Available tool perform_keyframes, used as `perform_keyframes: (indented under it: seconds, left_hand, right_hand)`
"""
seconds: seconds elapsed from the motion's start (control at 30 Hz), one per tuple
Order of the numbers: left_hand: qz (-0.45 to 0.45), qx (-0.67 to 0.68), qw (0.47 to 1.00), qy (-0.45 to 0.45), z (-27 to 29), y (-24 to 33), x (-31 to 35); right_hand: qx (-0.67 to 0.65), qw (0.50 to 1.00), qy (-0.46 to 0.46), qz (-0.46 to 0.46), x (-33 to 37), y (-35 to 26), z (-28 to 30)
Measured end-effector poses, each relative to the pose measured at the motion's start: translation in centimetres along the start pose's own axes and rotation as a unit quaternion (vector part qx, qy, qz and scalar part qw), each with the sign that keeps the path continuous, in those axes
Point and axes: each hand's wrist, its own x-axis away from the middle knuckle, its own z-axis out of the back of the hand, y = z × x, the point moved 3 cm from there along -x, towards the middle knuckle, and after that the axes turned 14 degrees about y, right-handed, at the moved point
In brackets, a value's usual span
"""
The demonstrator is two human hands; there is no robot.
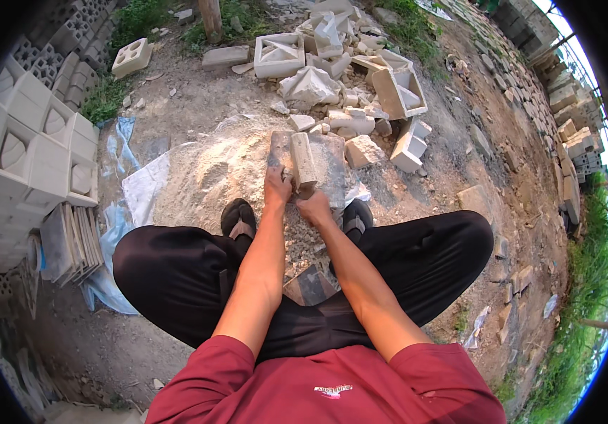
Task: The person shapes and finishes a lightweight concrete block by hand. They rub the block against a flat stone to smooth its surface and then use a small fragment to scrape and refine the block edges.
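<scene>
Between my feet a long, pale, dusty block (304, 155) lies lengthwise on a flat grey board (330, 159). My left hand (278, 187) is closed at the board's near left corner, beside the block; what its fingers hold is hidden. My right hand (314, 208) is closed at the block's near end, where a darker end face shows. Its fingers are partly hidden, and whether they grip the block or something against it is unclear. Pale powder (208, 177) is heaped left of the board.
Broken cast blocks (311, 85) and rubble are piled just beyond the board. Moulded blocks (32, 141) are stacked at the left, above leaning thin boards (74, 240). Blue plastic sheeting (113, 233) lies by my left knee. A dark flat piece (310, 284) rests between my legs.
</scene>
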Motion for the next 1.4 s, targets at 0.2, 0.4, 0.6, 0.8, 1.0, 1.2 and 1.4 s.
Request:
perform_keyframes:
  seconds: [0.2,0.4,0.6,0.8,1.0,1.2,1.4]
  left_hand:
    - [0.061,-0.047,0.996,-0.041,1.3,-1.7,0.1]
    - [0.056,-0.048,0.997,-0.01,1.4,-1.1,0.0]
    - [0.051,-0.019,0.999,-0.008,1.2,-0.2,-0.4]
    - [0.08,-0.002,0.995,-0.055,0.1,0.9,-1.3]
    - [0.046,-0.115,0.989,-0.078,0.0,2.6,0.2]
    - [0.03,-0.08,0.993,-0.079,-0.2,1.1,-0.4]
    - [0.056,-0.108,0.988,-0.091,-0.3,0.8,-0.4]
  right_hand:
    - [0.001,0.998,-0.051,-0.041,-2.0,-3.1,1.8]
    - [-0.072,0.994,0.087,-0.002,-1.8,-4.1,3.2]
    - [0.048,0.997,-0.059,-0.019,-1.6,-0.8,2.3]
    - [0.016,0.999,0.03,-0.009,-2.8,-0.5,2.9]
    - [-0.115,0.99,0.078,-0.012,-3.2,-1.8,4.0]
    - [0.015,0.999,-0.051,0.002,-2.4,-1.3,3.1]
    - [-0.102,0.994,-0.001,-0.044,-3.3,-2.0,5.0]
